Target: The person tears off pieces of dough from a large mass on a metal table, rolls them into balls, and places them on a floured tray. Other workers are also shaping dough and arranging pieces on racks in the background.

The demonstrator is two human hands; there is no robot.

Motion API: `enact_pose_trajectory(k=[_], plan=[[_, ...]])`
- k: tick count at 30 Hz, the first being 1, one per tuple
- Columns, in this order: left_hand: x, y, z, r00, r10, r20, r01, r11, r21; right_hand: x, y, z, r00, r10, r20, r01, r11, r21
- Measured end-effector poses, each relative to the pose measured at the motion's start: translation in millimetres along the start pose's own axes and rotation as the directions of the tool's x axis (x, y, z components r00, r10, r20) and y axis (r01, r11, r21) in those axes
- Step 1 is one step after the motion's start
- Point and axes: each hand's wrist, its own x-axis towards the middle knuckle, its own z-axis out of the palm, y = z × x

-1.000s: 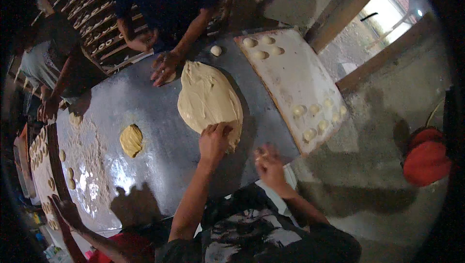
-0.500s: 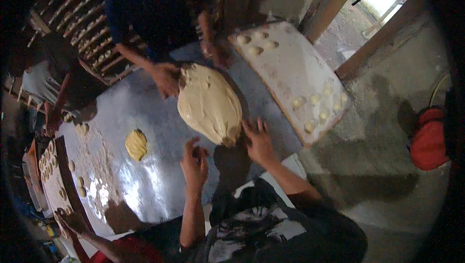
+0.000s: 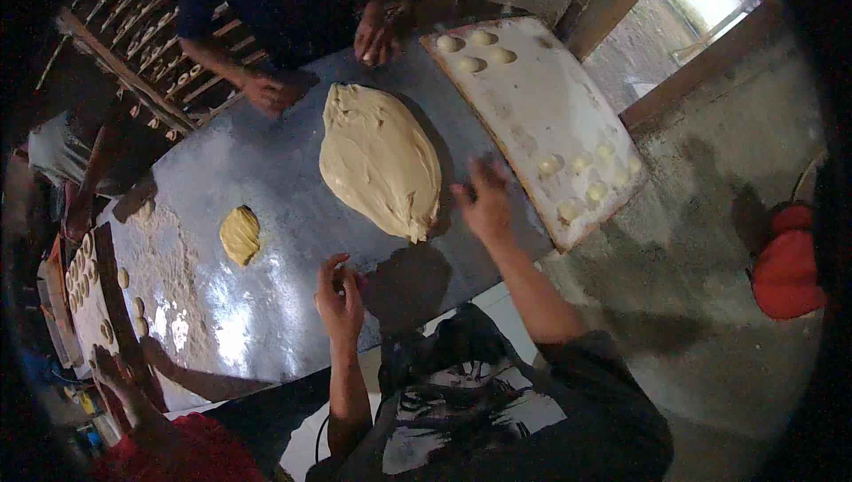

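Observation:
A large, pale, smooth mass of dough point(image 3: 380, 158) lies on the metal-topped table, in front of me. Just right of its near end is my right hand point(image 3: 488, 205), its fingers spread, apart from the dough and holding nothing. My left hand point(image 3: 339, 304) hovers near the table's front edge, left of the dough's near tip. Its fingers are bent loosely and stand apart, with nothing seen in them. Farther left sits a small yellow lump point(image 3: 240, 235), soft-looking, on the bare metal.
A floured board point(image 3: 550, 100) with several dough balls rests at the right. Across the table, a co-worker's hands point(image 3: 271, 94) are near the dough. Other people stand at the left, by a tray point(image 3: 89, 322) of dough pieces. Racks point(image 3: 146, 56) stand behind; a red object point(image 3: 785, 264) is far right.
My right hand has lifted off the dough's near end and moved right and away from me. The co-worker's hand across the table has drawn back from the dough.

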Motion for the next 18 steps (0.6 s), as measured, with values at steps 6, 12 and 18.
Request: enact_pose_trajectory(k=[6, 12, 18], plan=[[-10, 19, -9, 1.0, 0.007, -0.014, -0.008, 0.999, -0.046, -29, 30, -7, 0.987, -0.09, 0.134, 0.087, 0.996, 0.031], [-12, 11, -20, 0.998, 0.057, -0.006, -0.057, 0.996, 0.07, -14, -1, -31, 0.993, 0.008, -0.118, -0.007, 1.0, 0.01], [9, 40, 34, 0.996, -0.073, 0.055, 0.04, 0.889, 0.455, -26, -1, -57, 0.89, 0.258, 0.375, -0.282, 0.959, 0.009]])
